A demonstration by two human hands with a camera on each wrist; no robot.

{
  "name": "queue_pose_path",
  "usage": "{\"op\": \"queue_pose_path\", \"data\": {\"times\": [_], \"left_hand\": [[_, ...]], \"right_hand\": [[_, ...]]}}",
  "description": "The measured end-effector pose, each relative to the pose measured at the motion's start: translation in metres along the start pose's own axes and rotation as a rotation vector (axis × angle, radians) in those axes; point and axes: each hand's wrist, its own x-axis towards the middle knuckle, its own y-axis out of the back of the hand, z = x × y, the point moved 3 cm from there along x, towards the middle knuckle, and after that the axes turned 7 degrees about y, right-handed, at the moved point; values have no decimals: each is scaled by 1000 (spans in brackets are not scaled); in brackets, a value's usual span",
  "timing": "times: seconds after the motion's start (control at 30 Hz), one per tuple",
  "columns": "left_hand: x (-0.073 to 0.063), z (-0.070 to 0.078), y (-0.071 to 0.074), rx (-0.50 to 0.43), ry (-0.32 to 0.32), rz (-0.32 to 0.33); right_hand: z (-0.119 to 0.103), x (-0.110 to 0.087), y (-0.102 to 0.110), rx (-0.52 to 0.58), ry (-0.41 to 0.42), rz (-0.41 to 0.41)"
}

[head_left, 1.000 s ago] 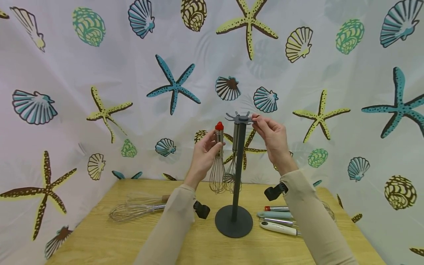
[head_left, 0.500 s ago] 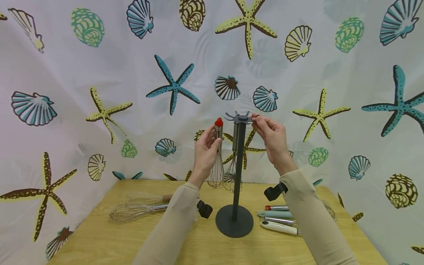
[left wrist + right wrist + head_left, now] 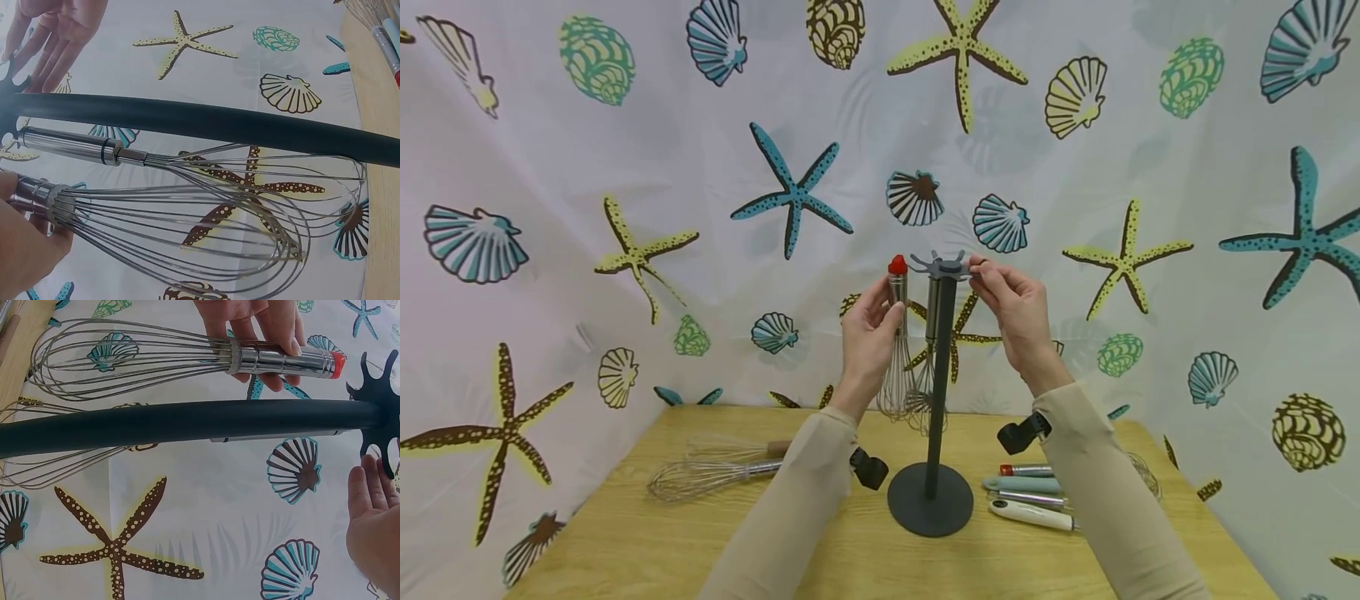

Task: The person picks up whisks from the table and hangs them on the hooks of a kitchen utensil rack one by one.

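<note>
My left hand (image 3: 868,342) grips a steel whisk (image 3: 281,361) by its handle, red cap up and wire loops hanging down. The capped end is beside the hooks on the left of a dark stand (image 3: 939,375). One smaller steel whisk (image 3: 69,145) hangs from the stand's hooked top (image 3: 378,394), partly behind the pole in the head view. On the other side, my right hand (image 3: 1018,317) pinches the tip of one hook between thumb and fingers. Its other fingers (image 3: 375,487) are extended in the right wrist view.
The stand's round base (image 3: 930,500) sits on a wooden table (image 3: 625,550). At left lie a large wire whisk (image 3: 700,481) and one with a wooden handle (image 3: 777,449). Several utensils, including a white-handled one (image 3: 1033,515), lie at right, partly behind my right forearm.
My left hand has raised the red-capped whisk, bringing its top up close to hook height beside the stand. The right hand stays at the same hook.
</note>
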Motion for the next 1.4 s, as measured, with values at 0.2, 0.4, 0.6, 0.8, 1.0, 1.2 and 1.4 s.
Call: {"op": "queue_pose_path", "data": {"times": [0.2,0.4,0.6,0.8,1.0,1.2,1.4], "left_hand": [[3,3,-1,-11,13,13],[5,4,-2,-7,9,22],[4,6,-2,-2,1,19],[5,7,-1,11,13,10],[8,8,-1,14,12,-13],[6,6,-4,75,13,-57],[3,3,-8,76,-8,-76]], "right_hand": [[1,0,1,12,-6,7],[-1,-1,1,9,-5,-3],[-1,-2,1,2,1,-11],[0,-1,1,-15,8,-21],[0,-1,1,-21,9,-20],[-1,-1,1,-20,5,-14],[-1,-1,2,-13,7,-20]]}}
